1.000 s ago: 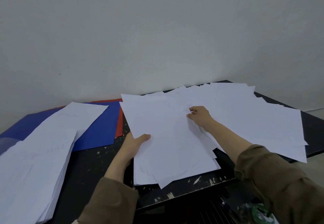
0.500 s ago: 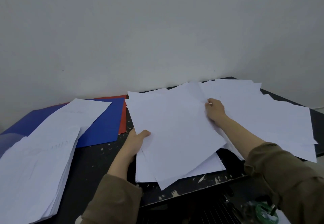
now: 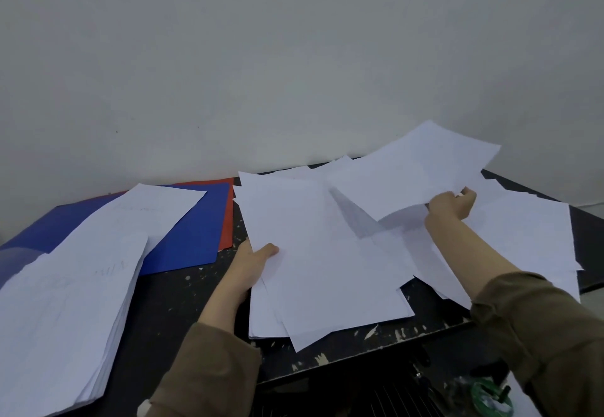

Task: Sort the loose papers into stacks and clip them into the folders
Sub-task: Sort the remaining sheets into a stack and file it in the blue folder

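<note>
A loose stack of white papers (image 3: 327, 259) lies in the middle of the black table (image 3: 170, 299). My left hand (image 3: 253, 261) grips the stack's left edge, thumb on top. My right hand (image 3: 452, 204) pinches a single white sheet (image 3: 408, 174) by its near edge and holds it lifted above the spread of loose papers (image 3: 529, 233) at the right. A blue folder (image 3: 192, 237) lies at the back left with a red folder (image 3: 227, 220) under it. A thick paper stack (image 3: 62, 318) sits at the left, partly over the blue folder.
A grey wall (image 3: 294, 57) rises right behind the table. Below the table's front edge at the lower right there is a green roll-like object (image 3: 490, 397), blurred. The table's front edge is chipped and paint-flecked.
My right hand moved right and up, lifting one sheet off the middle stack toward the right spread. My left hand kept its hold on the stack's left edge.
</note>
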